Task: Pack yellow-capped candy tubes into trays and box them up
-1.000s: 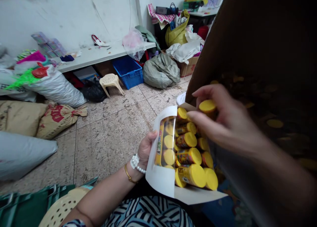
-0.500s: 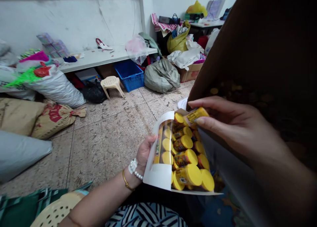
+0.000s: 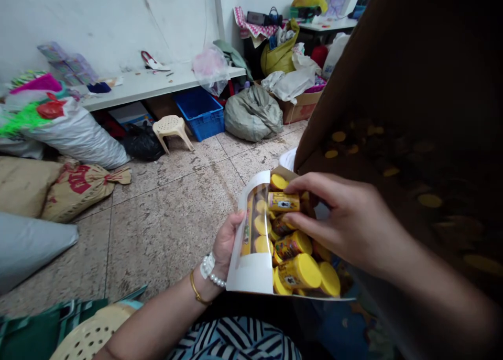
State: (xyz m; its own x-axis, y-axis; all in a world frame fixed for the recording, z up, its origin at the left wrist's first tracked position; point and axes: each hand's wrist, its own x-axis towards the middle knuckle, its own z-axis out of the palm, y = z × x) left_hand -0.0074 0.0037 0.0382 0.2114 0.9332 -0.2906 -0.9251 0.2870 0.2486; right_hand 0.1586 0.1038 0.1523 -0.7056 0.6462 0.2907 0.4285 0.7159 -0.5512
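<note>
My left hand grips the side of a white display box with a clear window in its face. Several small yellow-lidded tubs lie in rows inside it, lids facing right. Between the thumb and fingers of my right hand is one small yellow tub, lying sideways over the upper rows in the box. Part of the rows is hidden behind my right hand.
A large, dark cardboard carton stands open on the right, with more yellow-lidded tubs deep inside. Ahead on the floor are a cream stool, a blue crate and a grey sack. Filled sacks lie at the left.
My right hand has moved left and slightly down, bringing the small tub from the carton's edge over the rows in the box. My left hand still holds the box.
</note>
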